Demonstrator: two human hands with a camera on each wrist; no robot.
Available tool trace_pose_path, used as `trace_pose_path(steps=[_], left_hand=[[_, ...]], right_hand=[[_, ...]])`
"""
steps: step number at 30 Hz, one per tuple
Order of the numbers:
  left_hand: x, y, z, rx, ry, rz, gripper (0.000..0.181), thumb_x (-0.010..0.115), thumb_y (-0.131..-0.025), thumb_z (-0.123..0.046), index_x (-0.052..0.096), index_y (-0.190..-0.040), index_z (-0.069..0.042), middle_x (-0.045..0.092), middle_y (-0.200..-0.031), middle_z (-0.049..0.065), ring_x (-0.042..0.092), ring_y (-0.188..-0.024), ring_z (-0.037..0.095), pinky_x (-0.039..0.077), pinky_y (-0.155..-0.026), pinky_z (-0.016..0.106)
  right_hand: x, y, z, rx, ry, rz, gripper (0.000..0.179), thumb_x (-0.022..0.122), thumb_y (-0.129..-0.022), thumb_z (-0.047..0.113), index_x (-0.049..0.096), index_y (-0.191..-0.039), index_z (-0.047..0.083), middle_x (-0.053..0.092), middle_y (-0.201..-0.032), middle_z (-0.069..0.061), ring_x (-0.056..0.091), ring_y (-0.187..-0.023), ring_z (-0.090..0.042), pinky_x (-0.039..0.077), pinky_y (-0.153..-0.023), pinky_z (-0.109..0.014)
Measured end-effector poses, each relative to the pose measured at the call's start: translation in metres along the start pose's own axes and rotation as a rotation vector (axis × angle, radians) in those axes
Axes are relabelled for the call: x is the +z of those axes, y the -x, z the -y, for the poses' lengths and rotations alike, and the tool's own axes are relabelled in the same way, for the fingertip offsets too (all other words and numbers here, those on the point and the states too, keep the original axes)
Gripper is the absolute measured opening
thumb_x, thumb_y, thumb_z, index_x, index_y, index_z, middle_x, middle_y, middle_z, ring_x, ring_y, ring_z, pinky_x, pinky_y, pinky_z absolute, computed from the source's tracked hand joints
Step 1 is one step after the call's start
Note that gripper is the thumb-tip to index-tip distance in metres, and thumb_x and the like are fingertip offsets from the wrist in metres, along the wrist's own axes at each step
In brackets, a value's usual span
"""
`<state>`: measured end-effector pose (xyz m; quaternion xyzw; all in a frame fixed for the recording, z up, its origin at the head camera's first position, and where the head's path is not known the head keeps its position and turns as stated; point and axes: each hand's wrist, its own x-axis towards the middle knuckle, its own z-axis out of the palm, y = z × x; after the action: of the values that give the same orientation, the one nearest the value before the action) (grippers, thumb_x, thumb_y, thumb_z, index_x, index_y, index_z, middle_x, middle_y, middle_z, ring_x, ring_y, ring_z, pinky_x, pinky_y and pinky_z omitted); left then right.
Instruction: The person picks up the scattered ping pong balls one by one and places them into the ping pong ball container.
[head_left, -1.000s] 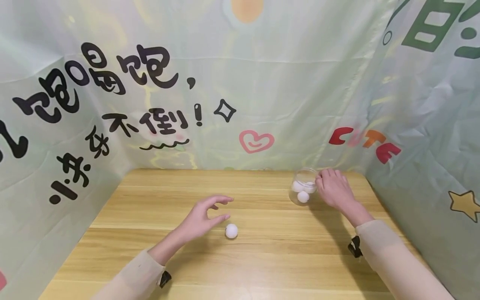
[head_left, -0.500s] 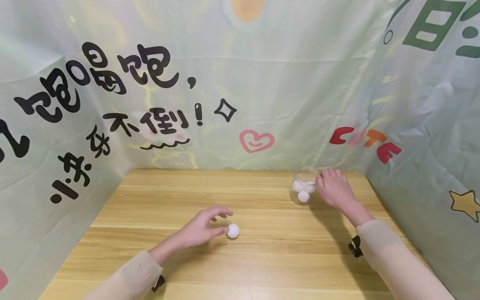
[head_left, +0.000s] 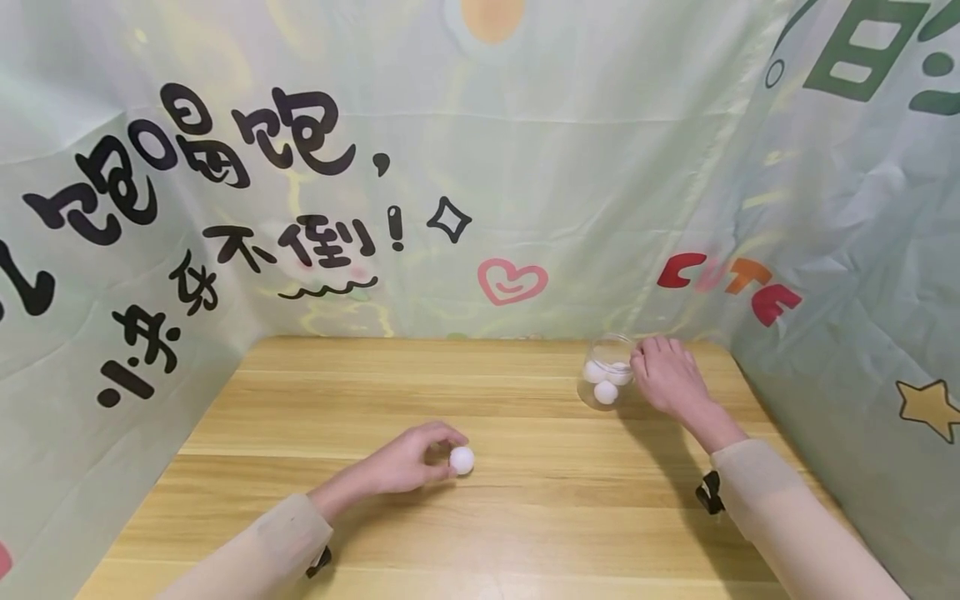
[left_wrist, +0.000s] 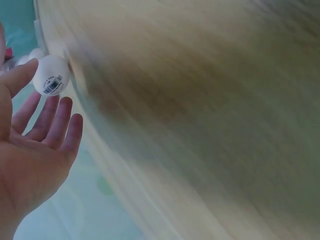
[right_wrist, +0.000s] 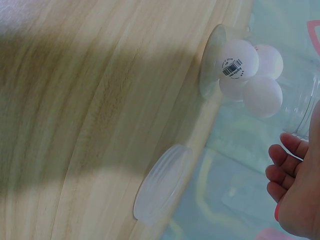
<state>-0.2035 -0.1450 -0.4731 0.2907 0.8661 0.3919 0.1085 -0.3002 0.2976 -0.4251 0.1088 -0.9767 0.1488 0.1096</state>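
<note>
A white ping-pong ball (head_left: 462, 461) sits near the middle of the wooden table. My left hand (head_left: 408, 460) pinches it between thumb and fingertips; the left wrist view shows the printed mark on this ball (left_wrist: 52, 76). At the back right a clear, lidless jar (head_left: 592, 396) stands upright with several white balls (right_wrist: 262, 95) inside. My right hand (head_left: 670, 375) grips the jar's rim from the right, its fingers curled at the mouth. The thumb of that hand is hidden in the head view.
A translucent round lid (right_wrist: 162, 185) lies on the table near the jar, hidden in the head view. Printed cloth walls (head_left: 622, 192) enclose the back and both sides of the wooden table (head_left: 525, 533).
My left hand has come down around the ball, and its thumb and fingers have closed on it. The right hand and the jar have stayed put.
</note>
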Motion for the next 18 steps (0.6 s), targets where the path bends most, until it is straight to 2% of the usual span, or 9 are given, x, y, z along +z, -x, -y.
trace_pose_path(steps=[6,11,18], left_hand=[[0.0029,-0.0017,0.0043,-0.016,0.006,0.022,0.039,0.078,-0.095,-0.016,0.066,-0.132,-0.01,0.065,-0.123,-0.003,0.063,-0.116,0.02,0.053,-0.104,0.046],[0.0046,-0.0028,0.0043,-0.014,-0.006,0.02,0.038,0.077,-0.095,-0.016,0.066,-0.131,-0.011,0.064,-0.12,-0.005,0.063,-0.113,0.017,0.055,-0.1,0.04],[0.0069,-0.0047,0.0056,-0.003,-0.003,0.015,0.035,0.078,-0.095,-0.016,0.067,-0.129,-0.012,0.064,-0.118,-0.004,0.064,-0.11,0.018,0.056,-0.096,0.037]], right_hand=[[0.0009,-0.0001,0.0001,0.0,0.0,-0.012,0.044,0.027,-0.111,0.025,0.057,-0.118,-0.005,0.054,-0.124,-0.027,0.043,-0.119,-0.048,0.038,-0.094,-0.062],[0.0007,-0.0002,0.0004,-0.004,0.002,-0.015,0.043,0.027,-0.11,0.025,0.057,-0.118,-0.005,0.054,-0.123,-0.027,0.043,-0.118,-0.049,0.038,-0.094,-0.062],[0.0015,-0.0007,-0.0009,-0.005,0.009,-0.018,0.043,0.027,-0.11,0.025,0.057,-0.117,-0.005,0.055,-0.123,-0.027,0.044,-0.118,-0.049,0.039,-0.094,-0.062]])
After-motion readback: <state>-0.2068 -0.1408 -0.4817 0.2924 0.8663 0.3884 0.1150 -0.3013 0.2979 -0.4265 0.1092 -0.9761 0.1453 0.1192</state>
